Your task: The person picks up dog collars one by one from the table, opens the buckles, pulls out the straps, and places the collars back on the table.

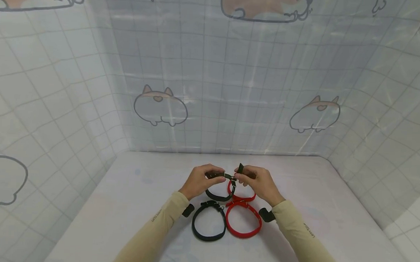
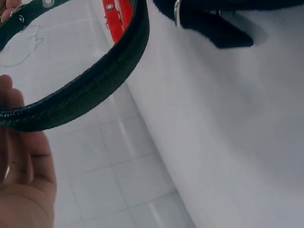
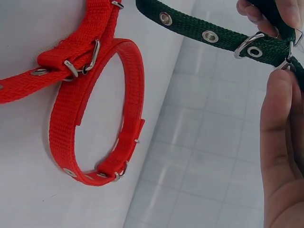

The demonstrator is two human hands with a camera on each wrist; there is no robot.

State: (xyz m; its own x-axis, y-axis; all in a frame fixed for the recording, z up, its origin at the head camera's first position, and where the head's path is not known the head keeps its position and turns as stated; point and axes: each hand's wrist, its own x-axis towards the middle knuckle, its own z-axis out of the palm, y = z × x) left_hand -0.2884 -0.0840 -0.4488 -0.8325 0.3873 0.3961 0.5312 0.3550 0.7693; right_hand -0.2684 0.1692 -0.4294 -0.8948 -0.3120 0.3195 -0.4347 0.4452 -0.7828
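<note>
A dark green webbing collar [image 3: 187,29] with metal eyelets and a buckle is held between both hands. In the head view my left hand [image 1: 198,182] pinches the strap from the left. My right hand [image 1: 260,183] grips it at the buckle, and a dark strap end [image 1: 240,168] stands up by its fingers. The collar's band [image 2: 97,88] curves in a loop beside the left fingers in the left wrist view. A dark loop [image 1: 218,198] shows below the hands; whether it belongs to the held collar is unclear from the head view.
Nearer me on the white table [image 1: 139,210] lies a black collar [image 1: 208,238], left of a red collar [image 1: 243,235]. Another red collar [image 1: 245,198] is behind that one, partly hidden by the right hand. Tile-patterned sheeting [image 1: 231,136] surrounds the table at the back and sides.
</note>
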